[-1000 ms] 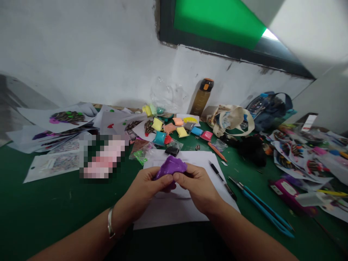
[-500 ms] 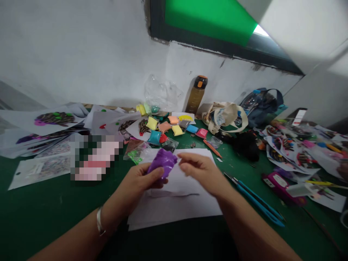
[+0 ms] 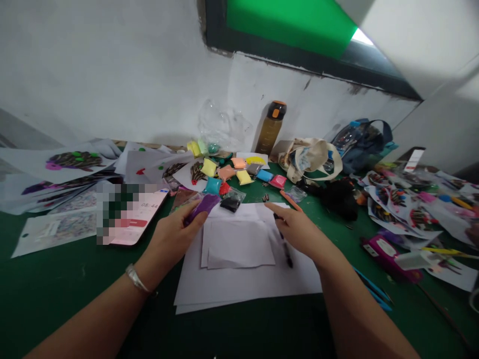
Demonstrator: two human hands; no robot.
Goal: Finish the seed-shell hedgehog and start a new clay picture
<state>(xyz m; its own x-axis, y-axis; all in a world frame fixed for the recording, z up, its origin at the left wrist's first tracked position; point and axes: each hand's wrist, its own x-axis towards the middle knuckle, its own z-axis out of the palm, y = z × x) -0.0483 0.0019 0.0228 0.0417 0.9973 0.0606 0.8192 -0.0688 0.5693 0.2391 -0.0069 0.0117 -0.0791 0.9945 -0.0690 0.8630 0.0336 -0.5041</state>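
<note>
A shiny purple packet (image 3: pixel 202 208) is gripped in my left hand (image 3: pixel 174 232), thumb on the near side and fingers wrapped round it. On the right, my right hand (image 3: pixel 301 232) is over the white paper with its index finger extended. A dark pen (image 3: pixel 287 252), blurred, slants down from between its thumb and index finger. Beneath my hands lie large white sheets (image 3: pixel 247 289) with smaller white sheets (image 3: pixel 241 244) on top. Just beyond them is a black packet (image 3: pixel 230 203), close to a teal packet (image 3: pixel 212 185).
Several coloured packets (image 3: pixel 244 177) lie at the back, near a brown bottle (image 3: pixel 271 129) and a cream cloth bag (image 3: pixel 294 162). A phone (image 3: pixel 144 222) is at left. Blue-handled tweezers (image 3: pixel 374 291) and a magenta box (image 3: pixel 389 257) are at right.
My left hand has drawn the purple packet left, away from the middle of the paper. My right hand has shifted right, and the dark pen now shows at it. The smaller sheets are uncovered.
</note>
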